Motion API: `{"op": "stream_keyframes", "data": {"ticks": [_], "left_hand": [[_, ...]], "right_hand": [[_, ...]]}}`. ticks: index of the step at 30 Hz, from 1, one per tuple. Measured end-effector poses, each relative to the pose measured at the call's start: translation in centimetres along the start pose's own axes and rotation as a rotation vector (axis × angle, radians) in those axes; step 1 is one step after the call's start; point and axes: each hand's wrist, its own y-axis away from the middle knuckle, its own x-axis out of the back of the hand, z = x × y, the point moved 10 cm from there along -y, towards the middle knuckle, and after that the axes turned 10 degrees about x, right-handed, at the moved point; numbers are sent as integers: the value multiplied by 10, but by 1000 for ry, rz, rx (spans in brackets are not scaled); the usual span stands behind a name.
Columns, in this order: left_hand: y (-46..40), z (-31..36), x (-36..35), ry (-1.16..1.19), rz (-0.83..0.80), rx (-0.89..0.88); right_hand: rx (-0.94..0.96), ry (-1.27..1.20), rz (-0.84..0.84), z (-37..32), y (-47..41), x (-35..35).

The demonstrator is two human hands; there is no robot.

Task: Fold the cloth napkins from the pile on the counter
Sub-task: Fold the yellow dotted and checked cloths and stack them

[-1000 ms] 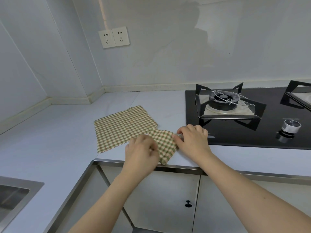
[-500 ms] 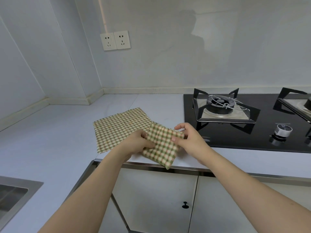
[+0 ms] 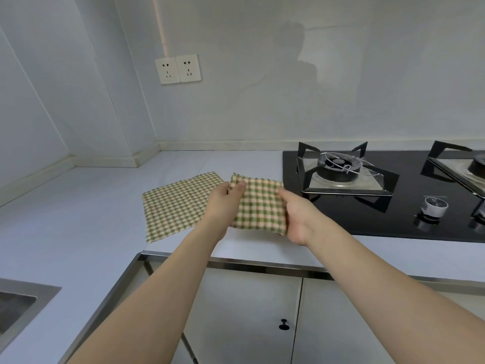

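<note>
Two hands hold a folded napkin above a pale counter in a grey-walled kitchen corner.

At far left a steel sink [image 3: 15,308] is set into the counter [image 3: 78,206]; the walls meet in a corner behind, with a double socket [image 3: 178,69] on the back wall. A flat napkin [image 3: 178,206] in green check lies spread on the counter. Beside it the left hand [image 3: 223,206] grips the folded napkin [image 3: 258,206] at its left edge, thumb curled over the top; the right hand [image 3: 298,215] grips its right edge, fingers hidden behind the cloth. The folded napkin is raised just in front of the black hob [image 3: 393,211], whose burner [image 3: 338,166] and knob [image 3: 434,206] sit to the right. Below are grey cabinet doors [image 3: 249,324].
</note>
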Motion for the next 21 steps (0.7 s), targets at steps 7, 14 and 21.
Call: {"op": "stream_keyframes", "data": {"ticks": [7, 14, 21], "left_hand": [[-72, 0, -13, -279, 191, -211], [-105, 44, -29, -251, 134, -60], [-64, 142, -47, -82, 22, 99]], "right_hand": [[249, 394, 273, -8, -84, 13], [384, 663, 318, -90, -102, 2], [317, 546, 358, -193, -51, 12]]}}
